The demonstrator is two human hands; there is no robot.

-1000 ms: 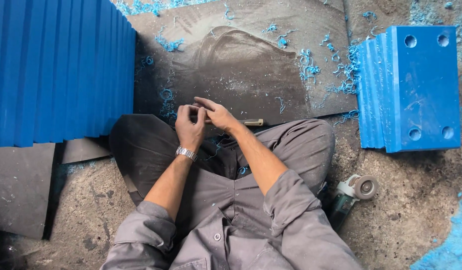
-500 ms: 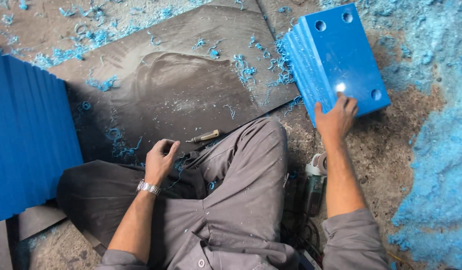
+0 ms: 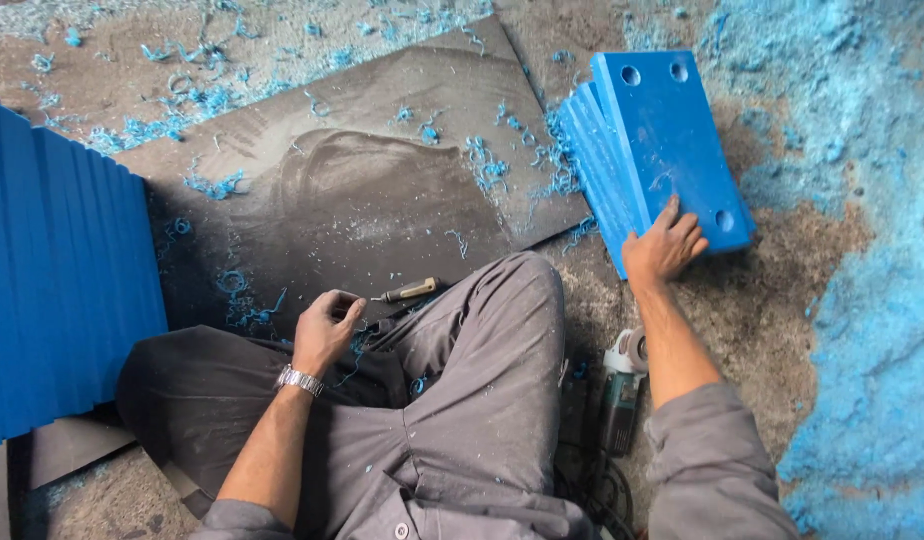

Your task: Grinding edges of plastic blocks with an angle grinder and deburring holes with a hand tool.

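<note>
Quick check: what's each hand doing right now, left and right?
Left hand: loosely curled, resting on the thigh; whether it holds anything cannot be told.
Right hand: open, fingers spread on the top blue plate.

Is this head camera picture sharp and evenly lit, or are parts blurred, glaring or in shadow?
Head view: mostly sharp, soft daylight with no harsh glare; the right hand on the blue plates is crisp; the left hand near the small tool is clear too; a shadow darkens the dark sheet beside the blue stack; edges bend slightly from the wide lens.
</note>
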